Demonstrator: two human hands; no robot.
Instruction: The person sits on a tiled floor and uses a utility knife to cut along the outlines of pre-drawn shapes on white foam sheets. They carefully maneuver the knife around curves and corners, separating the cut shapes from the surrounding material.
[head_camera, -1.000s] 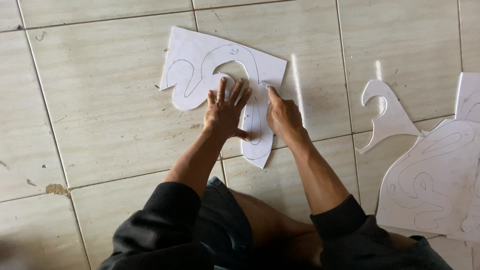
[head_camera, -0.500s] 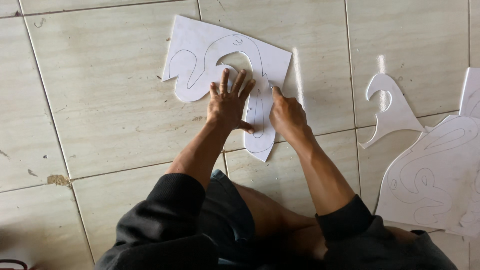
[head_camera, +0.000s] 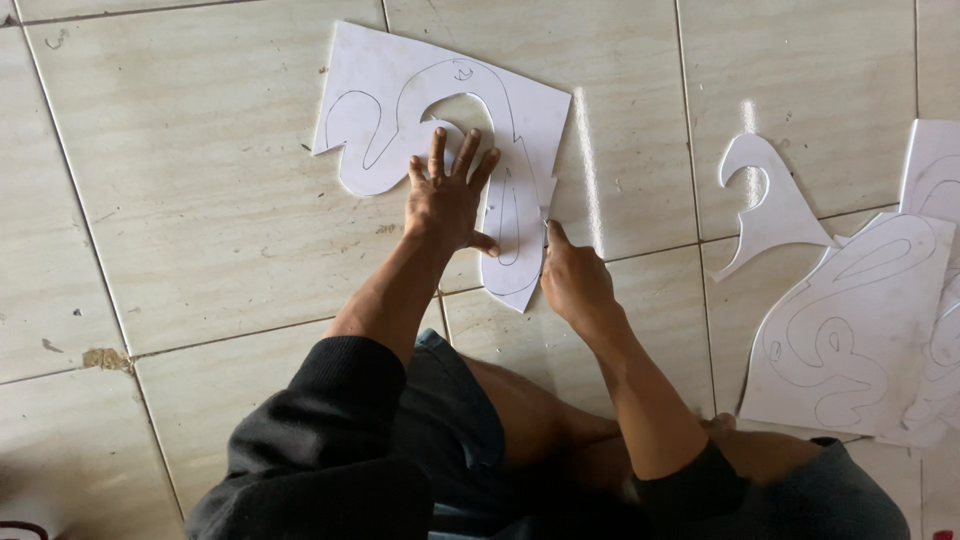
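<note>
My left hand (head_camera: 450, 200) presses flat, fingers spread, on the white cut sheet (head_camera: 440, 120) lying on the tile floor (head_camera: 180, 200); my right hand (head_camera: 572, 280) pinches something small at the sheet's right edge.

— Just one view, worn on the head, looking almost straight down at the tiled floor (head_camera: 180, 200).

— Close?

— Arm's length. Both forearms running up from the bottom edge, left hand (head_camera: 448, 200) and right hand (head_camera: 572, 282) near centre, knees and dark sleeves filling the lower frame.

— Facing which way?

— Forward and down, away from the body. White sheet (head_camera: 400, 110) ahead at top centre, reaching nearly to the upper edge. More cutouts (head_camera: 850, 330) off to the right, clipped by the frame.

— Any second angle to compare?

— None; nothing shared. Slight tilt too, tile seams running a little off the frame edges.
</note>
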